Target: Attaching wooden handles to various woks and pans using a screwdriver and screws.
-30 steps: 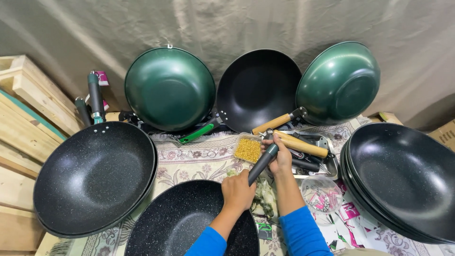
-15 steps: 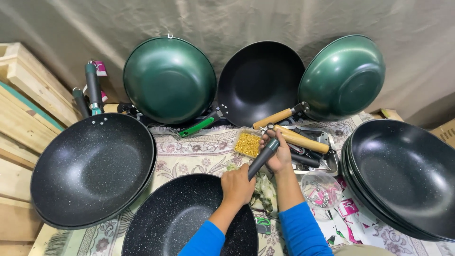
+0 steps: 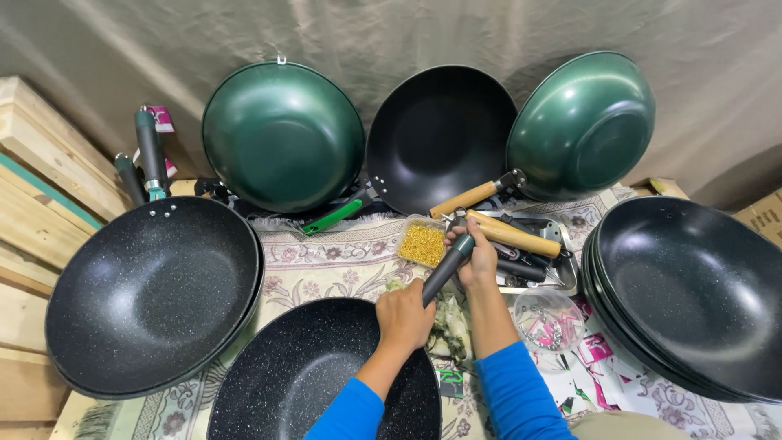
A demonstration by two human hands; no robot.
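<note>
spanning both hands (image 3: 405, 316), dark handle (image 3: 444, 269)

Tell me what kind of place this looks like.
Probably a small cookware assembly workshop: many woks, like the green wok, lean on a cloth backdrop, loose wooden handles fill a tray, and the hands, left hand and right hand, hold a dark handle.

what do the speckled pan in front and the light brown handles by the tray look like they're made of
The speckled pan looks like metal with a matte black non-stick coating, judging by its fine white flecks. The light brown handles look like wood, smooth and unpainted, with a warm even tan; grain is too small to tell.
</note>
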